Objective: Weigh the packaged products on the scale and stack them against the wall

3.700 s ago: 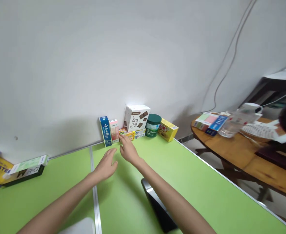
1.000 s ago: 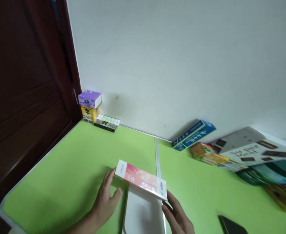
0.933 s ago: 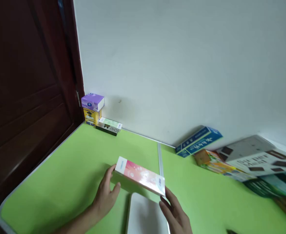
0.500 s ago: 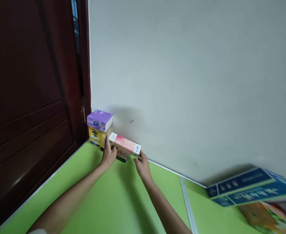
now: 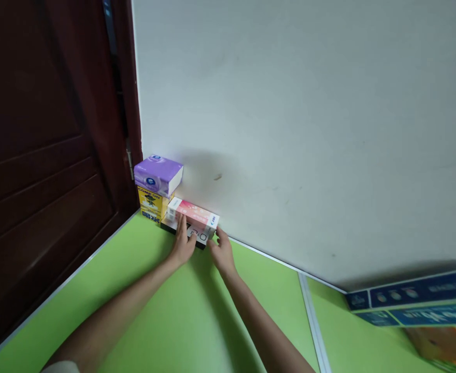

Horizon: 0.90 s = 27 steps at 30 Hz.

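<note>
A long pink-and-white box (image 5: 194,213) lies on top of a flat black-and-white box (image 5: 199,235) against the wall. My left hand (image 5: 183,247) is at the front of both boxes, its fingers apart and lying against the pink box's front side. At the right end of the pink box, my right hand (image 5: 222,253) has its fingers and thumb closed on the corner. Left of these boxes, a yellow box (image 5: 150,202) printed "COME ON" stands in the corner, with a purple tissue pack (image 5: 158,175) on top of it.
A dark red door (image 5: 37,129) borders the left side, and a pale wall (image 5: 290,129) rises behind the boxes. The green surface (image 5: 154,321) has a metal strip (image 5: 314,321) across it. A blue box (image 5: 414,300) lies at the right, above a partly visible orange-and-green package (image 5: 445,347).
The pink box has come down a little onto the black-and-white box, both hands moving with it. My left hand has shifted rightward along the boxes. The camera view has tilted and shifted slightly.
</note>
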Available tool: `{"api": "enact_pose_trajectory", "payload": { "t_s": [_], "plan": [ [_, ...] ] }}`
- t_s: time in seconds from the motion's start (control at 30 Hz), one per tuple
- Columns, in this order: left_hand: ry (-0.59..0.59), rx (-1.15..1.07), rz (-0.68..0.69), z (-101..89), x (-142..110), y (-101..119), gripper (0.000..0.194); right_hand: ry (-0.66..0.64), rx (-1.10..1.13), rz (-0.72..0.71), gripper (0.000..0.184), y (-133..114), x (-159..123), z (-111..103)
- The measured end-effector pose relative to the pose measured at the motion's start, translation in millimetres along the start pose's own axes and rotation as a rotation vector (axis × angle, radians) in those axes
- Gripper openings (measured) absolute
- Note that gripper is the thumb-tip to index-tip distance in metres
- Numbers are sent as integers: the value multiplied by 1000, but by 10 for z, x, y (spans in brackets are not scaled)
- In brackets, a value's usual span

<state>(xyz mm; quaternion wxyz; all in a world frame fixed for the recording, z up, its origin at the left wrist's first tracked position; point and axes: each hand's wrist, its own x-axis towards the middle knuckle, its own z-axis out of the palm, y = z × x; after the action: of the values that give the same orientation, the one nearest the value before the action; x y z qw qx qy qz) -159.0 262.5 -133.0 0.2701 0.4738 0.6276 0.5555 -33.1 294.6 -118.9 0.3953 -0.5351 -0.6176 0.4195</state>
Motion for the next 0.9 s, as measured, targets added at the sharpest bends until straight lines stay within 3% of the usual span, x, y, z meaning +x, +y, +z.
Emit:
{"api": "enact_pose_trajectory", "payload": {
  "t_s": [0.13,0.23,0.3,0.4,0.47,0.57,0.67,0.77,0.9],
  "plan": [
    [-17,8,-12,-43,-99,126,69,-65,4,74,64,-168,-63,-136],
    [-105,-13,-2,-58,-432,350,61,-124,9,112,53,-365,-411,-466],
    [-281,-2,-11,-99,-820,548,51,-275,30,100,44,-502,-857,-809],
    [-619,79,-64,-270,-1535,781,37,-636,-7,76,42,-633,-1764,-1393],
    [-788,134,-103,-424,-1989,833,38,-711,-78,145,45,-636,-2411,-1736],
    [-937,187,-85,-584,-2565,827,40,-618,-35,349,48,-509,-3270,-2088],
    [-1022,243,-9,-589,-3038,913,41,-416,184,447,50,-310,-3894,-2254],
    [-1122,266,67,-434,-3343,1163,38,-237,396,440,50,-175,-4249,-2326],
    [-1306,231,137,-59,-3494,1602,36,-118,509,325,44,-151,-4405,-2473]
  ]
}}
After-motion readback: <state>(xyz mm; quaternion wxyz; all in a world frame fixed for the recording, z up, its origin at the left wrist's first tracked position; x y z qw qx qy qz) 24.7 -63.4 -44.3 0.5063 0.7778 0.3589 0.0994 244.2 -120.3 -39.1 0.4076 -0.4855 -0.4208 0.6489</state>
